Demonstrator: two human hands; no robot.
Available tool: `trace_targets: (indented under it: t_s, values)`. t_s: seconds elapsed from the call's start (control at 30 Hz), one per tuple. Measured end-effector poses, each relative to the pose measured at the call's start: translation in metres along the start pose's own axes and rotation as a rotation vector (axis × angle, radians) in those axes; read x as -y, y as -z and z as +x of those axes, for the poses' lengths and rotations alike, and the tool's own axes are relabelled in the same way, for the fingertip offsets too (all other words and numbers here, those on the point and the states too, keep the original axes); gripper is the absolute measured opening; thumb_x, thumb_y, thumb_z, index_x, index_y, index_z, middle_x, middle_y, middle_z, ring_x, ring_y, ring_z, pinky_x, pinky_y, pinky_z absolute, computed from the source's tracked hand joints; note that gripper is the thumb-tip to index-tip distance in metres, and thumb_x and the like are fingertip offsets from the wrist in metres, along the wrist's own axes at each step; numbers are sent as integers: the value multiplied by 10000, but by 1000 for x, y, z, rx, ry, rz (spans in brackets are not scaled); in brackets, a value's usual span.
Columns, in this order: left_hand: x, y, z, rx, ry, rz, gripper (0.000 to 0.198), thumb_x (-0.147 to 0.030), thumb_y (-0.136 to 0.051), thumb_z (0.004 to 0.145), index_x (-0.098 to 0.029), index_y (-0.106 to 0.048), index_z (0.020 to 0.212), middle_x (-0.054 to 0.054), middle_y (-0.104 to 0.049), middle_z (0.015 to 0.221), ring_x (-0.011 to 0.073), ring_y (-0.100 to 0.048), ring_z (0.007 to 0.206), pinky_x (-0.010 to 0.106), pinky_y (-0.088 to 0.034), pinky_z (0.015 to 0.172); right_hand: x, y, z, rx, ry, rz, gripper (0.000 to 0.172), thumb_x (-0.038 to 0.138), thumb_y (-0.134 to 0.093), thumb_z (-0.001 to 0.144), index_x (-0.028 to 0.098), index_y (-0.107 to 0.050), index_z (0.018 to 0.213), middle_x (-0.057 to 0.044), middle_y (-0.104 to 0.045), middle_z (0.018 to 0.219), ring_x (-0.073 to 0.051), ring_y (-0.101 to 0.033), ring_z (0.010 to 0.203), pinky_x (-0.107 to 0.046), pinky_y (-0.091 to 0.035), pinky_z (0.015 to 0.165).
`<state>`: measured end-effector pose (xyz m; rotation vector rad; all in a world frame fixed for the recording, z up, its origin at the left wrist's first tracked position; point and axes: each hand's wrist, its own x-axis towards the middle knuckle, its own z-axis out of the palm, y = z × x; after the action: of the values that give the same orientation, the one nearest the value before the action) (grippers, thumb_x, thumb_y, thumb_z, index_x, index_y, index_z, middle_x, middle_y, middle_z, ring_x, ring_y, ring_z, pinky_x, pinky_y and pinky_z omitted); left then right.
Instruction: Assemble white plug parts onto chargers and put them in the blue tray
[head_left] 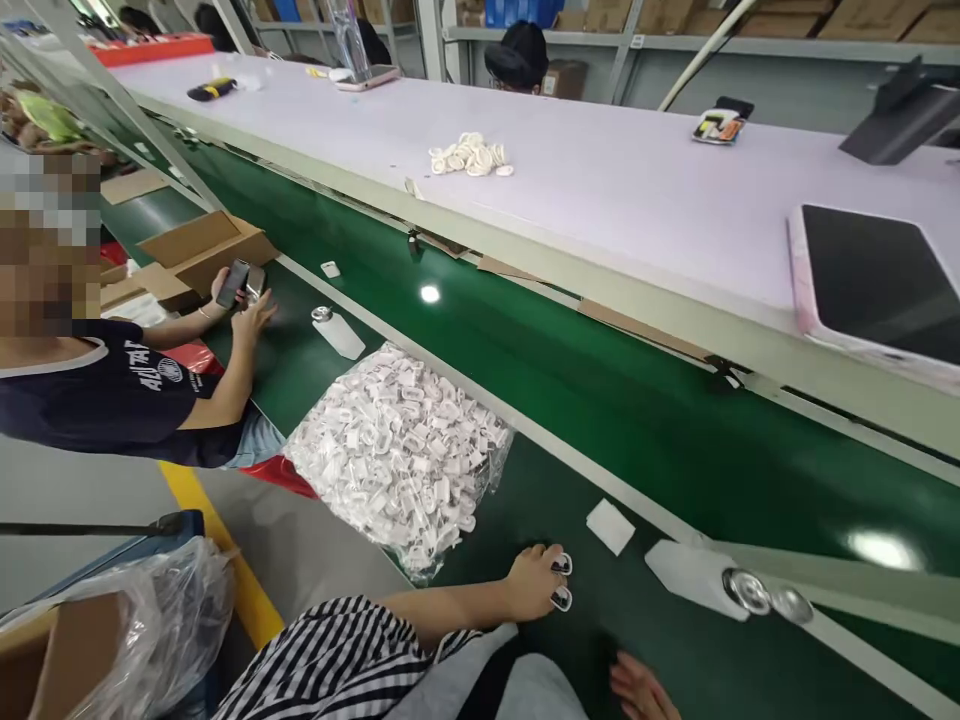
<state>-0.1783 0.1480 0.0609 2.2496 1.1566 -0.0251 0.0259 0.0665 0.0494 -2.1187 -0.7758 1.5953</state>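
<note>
My left hand point(534, 582) rests on the near edge of the green conveyor belt point(600, 400), fingers curled in, with white finger cots on two fingertips; nothing shows inside it. A striped sleeve covers that arm. My right hand point(643, 690) is partly cut off at the bottom edge, its fingers spread just above the belt and holding nothing. Nearest to both hands are a clear bag of small white parts point(397, 450) to the left, a white square pad point(610, 525) and a white bottle with a metal cap point(705, 580) lying on its side to the right.
A seated co-worker on the left holds a dark phone point(232, 283) beside cardboard boxes point(202, 245) and a second white bottle point(337, 332). On the pale shelf point(637, 190) lie a heap of finger cots point(469, 156) and a pink-cased tablet point(877, 285). A plastic-lined box point(112, 630) stands bottom left.
</note>
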Motion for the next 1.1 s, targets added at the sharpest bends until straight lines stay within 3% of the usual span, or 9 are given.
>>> trace_targets:
  t_s: [0.07,0.17,0.23,0.3,0.37,0.57,0.83,1.0,1.1]
  values:
    - [-2,-5,-7,-11,-25,6,298,-332,-564,604,-222,-558,881,50,-291,1207,299,-309,1034,420,-333,800,3,-10,-2,62,-5,31,327,468,-505,634,195,-584,797,-70,-586,776,-199,-549,715,-284,-451,599]
    - [10,17,-12,-114,-50,21,405,-440,-565,585,-270,-531,951,35,-229,1253,338,-173,1115,492,-247,844,11,-26,-7,97,62,63,345,452,-546,524,182,-598,732,-60,-601,696,-213,-557,668,-289,-440,590]
    - [29,44,-15,-229,96,57,291,-392,-478,687,-259,-540,937,46,-299,1212,289,-240,1094,448,-255,854,16,-35,-13,81,107,79,340,439,-536,502,178,-595,711,-53,-601,673,-206,-555,639,-290,-430,578]
    - [55,74,-16,-328,422,161,252,-222,-365,768,-203,-539,950,92,-406,1105,240,-348,1010,396,-291,828,19,-41,-18,50,138,103,340,433,-521,496,172,-589,704,-48,-596,659,-191,-547,604,-286,-420,563]
    - [82,99,-14,-256,609,317,298,-129,-332,764,-178,-516,994,120,-434,1067,258,-377,971,416,-311,780,21,-45,-23,26,160,131,339,426,-509,495,167,-583,700,-43,-589,642,-176,-536,575,-280,-410,552]
    - [119,127,-1,-25,439,440,212,-89,-432,709,-144,-582,848,113,-502,979,264,-395,961,404,-312,774,33,-53,-31,16,239,180,305,394,-492,528,156,-563,705,-32,-567,620,-148,-508,539,-270,-395,541]
    - [50,119,-21,-108,110,201,244,-240,-367,772,-237,-526,957,17,-527,864,128,-506,764,214,-388,659,67,-64,-42,-142,513,72,374,399,-392,672,139,-501,919,-83,-526,817,-157,-512,628,-291,-430,566]
    - [-3,108,-27,-85,10,181,187,-173,-466,673,-187,-568,830,31,-526,870,162,-487,830,230,-398,692,106,-72,-57,-243,916,-467,387,258,-488,682,170,-425,1054,-102,-420,1078,-206,-430,955,-327,-390,772]
    - [-22,104,-25,-3,17,242,210,-157,-460,660,-146,-552,849,67,-539,861,203,-499,813,278,-412,661,123,-74,-60,-167,916,-760,283,166,-494,689,153,-462,969,-85,-505,942,-194,-484,873,-293,-415,707]
